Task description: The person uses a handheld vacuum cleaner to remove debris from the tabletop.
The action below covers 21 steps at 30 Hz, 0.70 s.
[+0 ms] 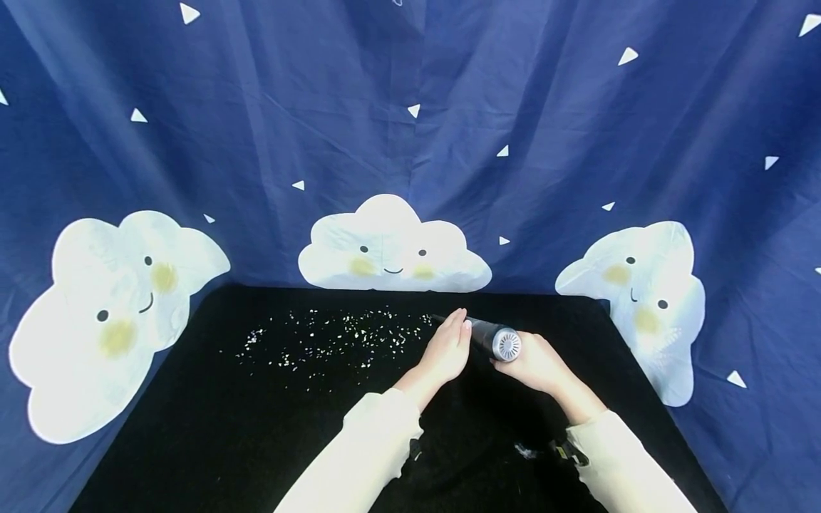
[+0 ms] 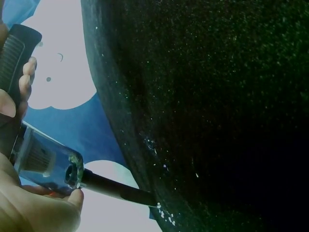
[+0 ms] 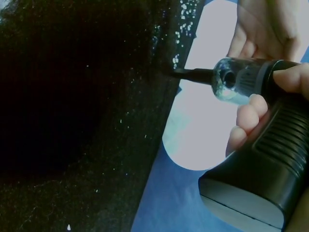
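Observation:
A handheld vacuum cleaner (image 1: 490, 338) with a black ribbed handle, a clear dust cup (image 2: 55, 162) and a narrow black nozzle (image 3: 195, 75) points down at the black tabletop. My right hand (image 1: 531, 362) grips its handle, fingers wrapped round. Along the left side of the dust cup, my left hand (image 1: 447, 347) rests with its fingers extended. The nozzle tip is close to white crumbs (image 1: 359, 335) scattered across the far part of the table. Some pale bits show inside the cup.
A black cloth (image 1: 192, 434) covers the table. Behind it hangs a blue curtain (image 1: 359, 142) with white clouds and triangles. A small pale shiny item (image 1: 526, 451) lies near the right wrist, with a dark wrist strap (image 1: 569, 452) beside it.

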{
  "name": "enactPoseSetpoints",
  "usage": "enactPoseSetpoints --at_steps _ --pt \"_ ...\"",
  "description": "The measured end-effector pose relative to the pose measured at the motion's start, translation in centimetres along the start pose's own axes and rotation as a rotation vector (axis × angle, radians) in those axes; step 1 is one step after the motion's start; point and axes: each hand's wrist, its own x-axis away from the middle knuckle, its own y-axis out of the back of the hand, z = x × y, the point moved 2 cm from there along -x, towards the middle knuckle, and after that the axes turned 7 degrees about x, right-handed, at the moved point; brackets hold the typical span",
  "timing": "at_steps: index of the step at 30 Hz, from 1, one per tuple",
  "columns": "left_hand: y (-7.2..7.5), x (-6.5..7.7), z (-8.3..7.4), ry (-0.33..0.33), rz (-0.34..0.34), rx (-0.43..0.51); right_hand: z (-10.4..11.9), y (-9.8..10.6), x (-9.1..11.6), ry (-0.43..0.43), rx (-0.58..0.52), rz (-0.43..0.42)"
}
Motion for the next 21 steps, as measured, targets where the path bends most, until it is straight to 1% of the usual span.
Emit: enactPoseSetpoints --at_steps 7,12,14,21 --pt "0.15 -0.23 0.29 -0.004 -0.003 -0.007 0.12 -0.22 -0.28 0.007 -0.010 -0.004" --pt "0.26 -0.47 0.33 -0.037 -0.027 -0.039 0.14 -0.33 -0.45 0.002 -0.020 -0.009" --pt "0.36 -0.55 0.32 -0.037 -0.031 -0.049 0.12 -0.43 -0.58 -0.003 -0.028 -0.005" --pt "0.63 -0.71 0.50 -0.025 -0.031 -0.036 0.18 -0.73 -0.93 -0.017 -0.079 0.022"
